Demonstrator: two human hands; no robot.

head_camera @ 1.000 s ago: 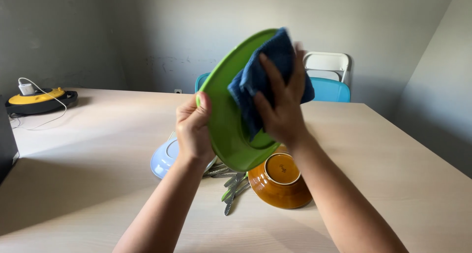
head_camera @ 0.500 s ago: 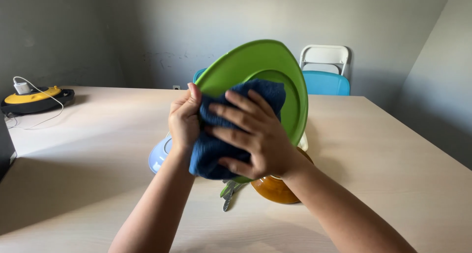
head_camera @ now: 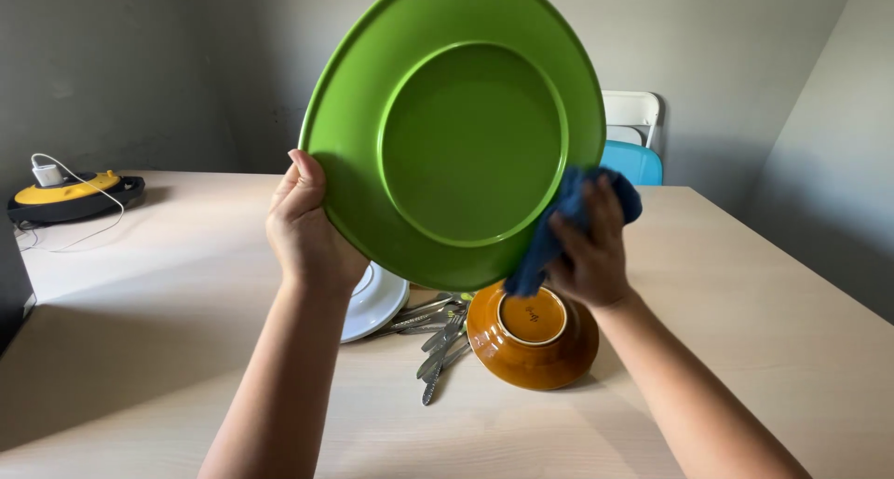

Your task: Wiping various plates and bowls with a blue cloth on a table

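Hands: left hand grips the round green plastic plate, now raised upright above the counter; right hand clutches a blue cloth, shifted from the plate's centre to its lower right rim, leaving the face bare.

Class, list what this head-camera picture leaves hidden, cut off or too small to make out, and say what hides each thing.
- Far side of the green plate: it faces away from the camera.
- Most of the white plate: behind the green plate and the left hand.
- Cutlery kinds and count: heaped and partly covered.
- Blue chair: mostly behind the green plate.
- Blue cloth: partly under the right hand.
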